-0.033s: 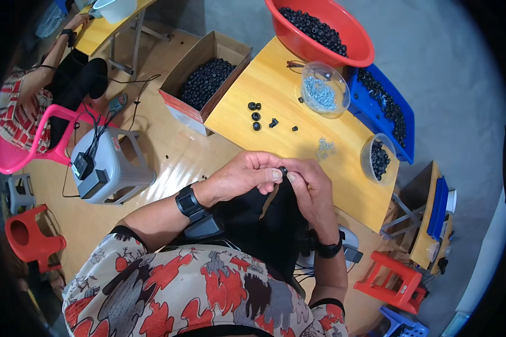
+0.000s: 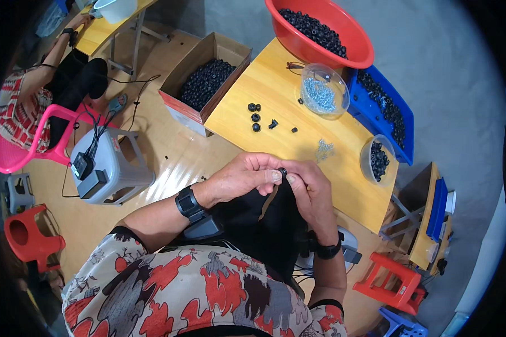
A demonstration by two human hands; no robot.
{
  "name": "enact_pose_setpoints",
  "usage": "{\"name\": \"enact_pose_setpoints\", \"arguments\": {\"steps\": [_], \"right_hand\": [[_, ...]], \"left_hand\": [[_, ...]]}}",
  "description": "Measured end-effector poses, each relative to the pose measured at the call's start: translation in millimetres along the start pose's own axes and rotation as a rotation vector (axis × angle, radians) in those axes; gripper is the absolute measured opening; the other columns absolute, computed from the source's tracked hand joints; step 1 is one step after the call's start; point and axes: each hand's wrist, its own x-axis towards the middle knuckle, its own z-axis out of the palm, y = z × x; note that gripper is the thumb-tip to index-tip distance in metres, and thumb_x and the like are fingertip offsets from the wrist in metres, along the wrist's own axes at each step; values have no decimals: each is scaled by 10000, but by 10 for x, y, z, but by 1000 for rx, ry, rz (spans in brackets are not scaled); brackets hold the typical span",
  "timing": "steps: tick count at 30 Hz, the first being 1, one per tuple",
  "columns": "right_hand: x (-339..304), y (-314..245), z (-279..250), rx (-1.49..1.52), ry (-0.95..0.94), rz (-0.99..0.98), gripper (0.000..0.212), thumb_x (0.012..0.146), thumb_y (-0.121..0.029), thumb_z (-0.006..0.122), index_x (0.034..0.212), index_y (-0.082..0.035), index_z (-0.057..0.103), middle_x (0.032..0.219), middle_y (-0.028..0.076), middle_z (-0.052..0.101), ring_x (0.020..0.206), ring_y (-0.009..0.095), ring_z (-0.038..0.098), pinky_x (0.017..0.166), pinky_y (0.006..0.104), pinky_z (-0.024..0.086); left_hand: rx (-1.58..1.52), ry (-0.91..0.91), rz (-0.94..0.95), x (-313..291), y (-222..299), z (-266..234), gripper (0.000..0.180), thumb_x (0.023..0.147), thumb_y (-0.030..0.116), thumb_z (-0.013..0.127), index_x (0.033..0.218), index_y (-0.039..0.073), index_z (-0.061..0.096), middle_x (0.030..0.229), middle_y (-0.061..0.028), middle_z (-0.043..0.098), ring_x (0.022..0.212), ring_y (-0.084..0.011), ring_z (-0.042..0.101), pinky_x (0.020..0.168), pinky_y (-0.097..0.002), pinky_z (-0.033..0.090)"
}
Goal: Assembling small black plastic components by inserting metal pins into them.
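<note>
Over my lap, my left hand (image 2: 246, 175) and my right hand (image 2: 311, 185) meet at the near edge of the yellow table (image 2: 236, 121). Thumbs and fingers of both pinch one small black round part (image 2: 283, 171); its far side is hidden by the fingers. Beyond my hands, several loose black round parts (image 2: 256, 118) lie on the tabletop. A small black piece with a stem (image 2: 273, 124) sits beside them. To the right is a scattered patch of tiny silvery screws or pins (image 2: 324, 149).
A red basin (image 2: 360, 42), a clear tub of silvery pieces (image 2: 343, 92), a blue tray (image 2: 407, 121) and a small clear bowl (image 2: 366, 160) stand along the table's far and right sides. A cardboard box (image 2: 174, 84) of black parts adjoins the table. Another person (image 2: 25, 106) sits at left.
</note>
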Motion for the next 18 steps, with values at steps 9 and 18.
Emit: {"name": "enact_pose_setpoints", "arguments": {"steps": [9,18], "right_hand": [[-30,-14,-36,52,-59,81,208,856,0,569,1053,-32,626,879,125,613,794,245,602,727,313,473],[212,294,-127,-248,-6,155,212,850,-61,589,1058,-30,620,932,146,626,830,295,615,736,338,485]], "left_hand": [[25,-25,-19,0,13,6,248,936,155,582,1143,21,605,912,-3,636,690,-39,564,643,-189,483],[30,-6,-61,-4,2,15,212,925,160,598,1090,29,616,854,6,622,669,-39,570,622,-191,485]]}}
